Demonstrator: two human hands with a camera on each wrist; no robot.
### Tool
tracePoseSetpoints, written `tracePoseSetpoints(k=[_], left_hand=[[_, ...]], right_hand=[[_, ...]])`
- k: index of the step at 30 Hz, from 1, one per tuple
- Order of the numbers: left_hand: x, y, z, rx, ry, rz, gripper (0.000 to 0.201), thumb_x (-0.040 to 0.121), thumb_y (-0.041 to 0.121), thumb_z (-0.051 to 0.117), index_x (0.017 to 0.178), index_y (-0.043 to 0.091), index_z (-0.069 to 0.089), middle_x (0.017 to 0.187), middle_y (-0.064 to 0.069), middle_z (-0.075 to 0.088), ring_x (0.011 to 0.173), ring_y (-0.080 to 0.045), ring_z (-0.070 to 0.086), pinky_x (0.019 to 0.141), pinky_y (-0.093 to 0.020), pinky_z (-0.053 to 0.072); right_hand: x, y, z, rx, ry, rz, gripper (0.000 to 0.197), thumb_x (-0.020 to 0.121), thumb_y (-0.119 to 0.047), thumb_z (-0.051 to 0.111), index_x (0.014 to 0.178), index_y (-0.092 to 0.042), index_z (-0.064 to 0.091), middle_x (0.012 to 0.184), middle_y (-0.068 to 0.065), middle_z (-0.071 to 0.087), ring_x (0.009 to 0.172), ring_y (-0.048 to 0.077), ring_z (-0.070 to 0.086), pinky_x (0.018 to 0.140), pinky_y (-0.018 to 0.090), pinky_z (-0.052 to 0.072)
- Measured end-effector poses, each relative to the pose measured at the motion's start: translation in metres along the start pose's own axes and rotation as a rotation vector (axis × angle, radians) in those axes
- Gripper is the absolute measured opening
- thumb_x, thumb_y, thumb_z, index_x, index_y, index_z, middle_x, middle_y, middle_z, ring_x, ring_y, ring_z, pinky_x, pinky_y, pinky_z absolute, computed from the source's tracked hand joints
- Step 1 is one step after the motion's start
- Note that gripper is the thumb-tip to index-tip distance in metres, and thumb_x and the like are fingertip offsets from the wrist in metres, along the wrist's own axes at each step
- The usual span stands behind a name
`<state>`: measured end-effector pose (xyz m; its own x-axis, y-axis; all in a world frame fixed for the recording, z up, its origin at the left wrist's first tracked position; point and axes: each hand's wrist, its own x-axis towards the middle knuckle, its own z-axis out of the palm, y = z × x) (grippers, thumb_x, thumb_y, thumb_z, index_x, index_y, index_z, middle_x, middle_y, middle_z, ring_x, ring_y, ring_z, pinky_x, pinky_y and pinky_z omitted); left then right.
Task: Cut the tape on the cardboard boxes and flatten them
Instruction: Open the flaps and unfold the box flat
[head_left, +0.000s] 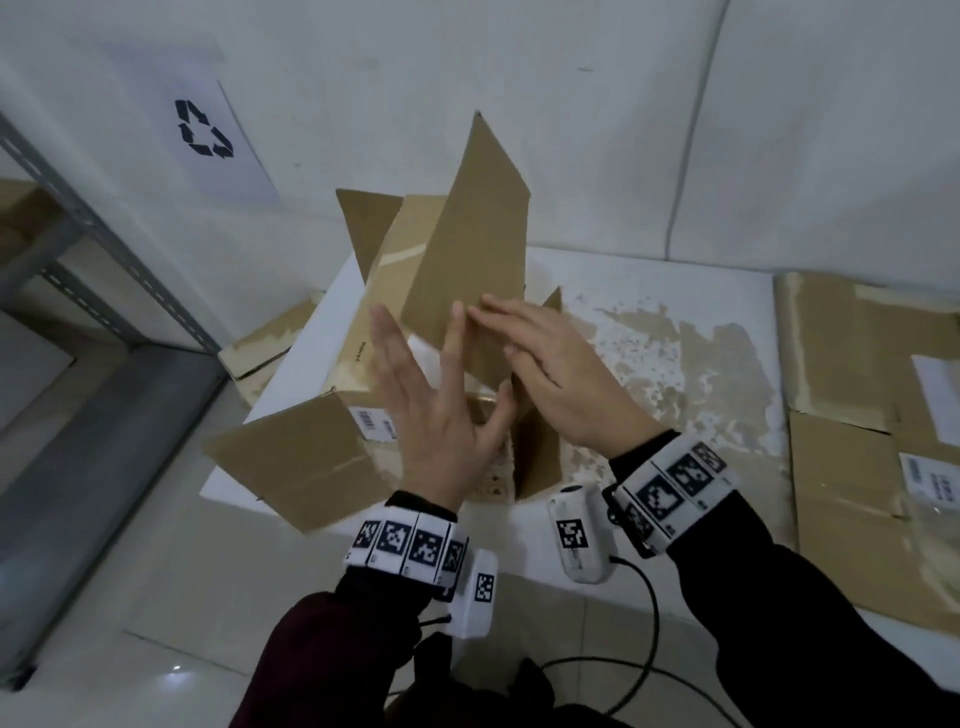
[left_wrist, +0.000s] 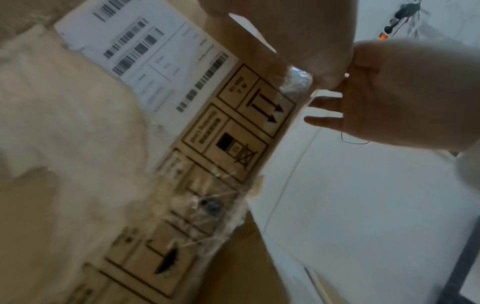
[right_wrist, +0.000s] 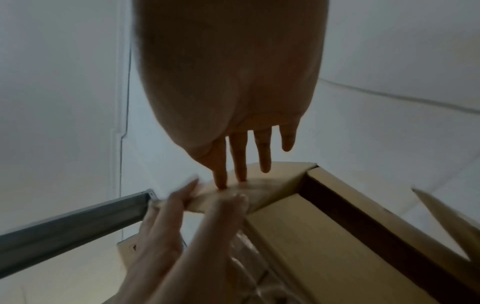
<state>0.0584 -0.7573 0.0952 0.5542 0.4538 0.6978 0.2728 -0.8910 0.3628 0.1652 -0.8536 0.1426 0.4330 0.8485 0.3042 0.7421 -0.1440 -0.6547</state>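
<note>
1. Cardboard of the opened box (head_left: 363, 332) sits on the white bench (head_left: 649, 280), flaps splayed, apparently ready for collapsing.
2. Flattened boxes (head_left: 852, 415) lie at the right, likely finished.
3. Left hand (head_left: 431, 415) and right hand (head_left: 556, 374), fingers straight and gripping nothing, press the upright flap (head_left: 467, 249), probably to fold it flat.

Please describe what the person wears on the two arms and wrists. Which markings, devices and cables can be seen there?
Both hands are bare: left hand, right hand. The left sleeve is dark maroon, the right sleeve black. Each wrist carries a white band of segments printed with black square codes. A white camera unit with one such code hangs beside each band, and a black cable leads from it.
</note>
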Motion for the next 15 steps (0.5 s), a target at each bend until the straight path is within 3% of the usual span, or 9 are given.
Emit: tracePoseSetpoints(k=[2, 3, 5, 6, 7, 9, 12, 13, 15], left_hand=[[-0.007, -0.008, -0.005, 0.239, -0.045, -0.051, 0.071, 0.085, 0.061, 0.055, 0.143, 0.024, 0.039, 0.153, -0.031, 0.007, 0.146, -0.039, -0.005, 0.115, -0.060, 0.007], [-0.008, -0.011, -0.008, 0.301, -0.060, -0.057, 0.069, 0.085, 0.066, 0.051, 0.138, 0.023, 0.046, 0.155, -0.029, 0.006, 0.146, -0.034, -0.011, 0.115, -0.058, 0.001], [-0.004, -0.014, -0.013, 0.375, -0.080, -0.024, 0.069, 0.085, 0.071, 0.044, 0.130, 0.018, 0.053, 0.158, -0.018, -0.003, 0.145, -0.028, -0.016, 0.114, -0.053, -0.007], [-0.001, -0.016, -0.013, 0.384, -0.106, 0.007, 0.070, 0.086, 0.070, 0.042, 0.125, 0.014, 0.053, 0.158, -0.015, 0.000, 0.146, -0.028, -0.009, 0.115, -0.052, -0.007], [0.001, -0.017, -0.012, 0.360, -0.143, 0.034, 0.069, 0.087, 0.068, 0.042, 0.121, 0.009, 0.051, 0.157, -0.016, 0.010, 0.147, -0.029, 0.003, 0.116, -0.052, -0.003], [0.001, -0.018, -0.009, 0.256, -0.221, 0.040, 0.063, 0.089, 0.064, 0.040, 0.117, 0.007, 0.042, 0.148, -0.023, 0.036, 0.141, -0.033, 0.030, 0.117, -0.051, 0.015], [0.004, -0.014, -0.008, 0.211, -0.323, -0.026, 0.065, 0.089, 0.061, 0.036, 0.118, 0.003, 0.045, 0.134, -0.025, 0.049, 0.125, -0.039, 0.046, 0.103, -0.052, 0.039], [0.007, -0.013, -0.008, 0.223, -0.352, -0.033, 0.066, 0.089, 0.060, 0.034, 0.122, 0.004, 0.048, 0.131, -0.023, 0.049, 0.120, -0.039, 0.047, 0.099, -0.051, 0.040], [0.012, -0.012, -0.009, 0.241, -0.390, -0.034, 0.069, 0.088, 0.060, 0.032, 0.136, 0.012, 0.044, 0.130, -0.020, 0.044, 0.118, -0.037, 0.042, 0.098, -0.049, 0.036]], right_hand=[[0.004, 0.000, -0.001, 0.100, -0.014, 0.037, 0.038, 0.098, -0.012, 0.038, 0.132, -0.018, 0.053, 0.139, -0.005, 0.048, 0.128, 0.005, 0.039, 0.109, 0.018, 0.028], [0.004, 0.005, 0.000, 0.182, 0.049, 0.092, 0.035, 0.097, -0.009, 0.039, 0.125, -0.015, 0.058, 0.131, -0.002, 0.054, 0.122, 0.005, 0.045, 0.103, 0.017, 0.034], [0.006, 0.023, 0.006, 0.303, 0.174, 0.277, 0.031, 0.095, -0.004, 0.039, 0.118, -0.010, 0.058, 0.121, 0.002, 0.058, 0.113, 0.009, 0.051, 0.099, 0.023, 0.041], [0.008, 0.033, 0.010, 0.348, 0.167, 0.372, 0.032, 0.095, -0.003, 0.037, 0.120, -0.010, 0.055, 0.124, 0.003, 0.056, 0.116, 0.011, 0.051, 0.102, 0.028, 0.041], [0.009, 0.041, 0.015, 0.391, 0.108, 0.447, 0.036, 0.095, -0.003, 0.035, 0.126, -0.011, 0.051, 0.130, 0.003, 0.053, 0.122, 0.013, 0.047, 0.108, 0.031, 0.037], [0.011, 0.053, 0.025, 0.441, -0.078, 0.515, 0.047, 0.095, -0.002, 0.032, 0.140, -0.014, 0.037, 0.145, 0.004, 0.040, 0.135, 0.016, 0.035, 0.111, 0.025, 0.026], [0.018, 0.063, 0.036, 0.452, -0.225, 0.514, 0.052, 0.096, -0.004, 0.033, 0.147, -0.015, 0.026, 0.149, 0.001, 0.034, 0.139, 0.016, 0.029, 0.112, 0.022, 0.017], [0.019, 0.068, 0.038, 0.474, -0.208, 0.489, 0.049, 0.096, -0.005, 0.035, 0.144, -0.014, 0.031, 0.146, 0.002, 0.039, 0.136, 0.017, 0.034, 0.116, 0.029, 0.021], [0.014, 0.079, 0.038, 0.516, -0.131, 0.468, 0.039, 0.095, -0.006, 0.041, 0.135, -0.010, 0.041, 0.134, 0.005, 0.050, 0.126, 0.019, 0.046, 0.111, 0.040, 0.035]])
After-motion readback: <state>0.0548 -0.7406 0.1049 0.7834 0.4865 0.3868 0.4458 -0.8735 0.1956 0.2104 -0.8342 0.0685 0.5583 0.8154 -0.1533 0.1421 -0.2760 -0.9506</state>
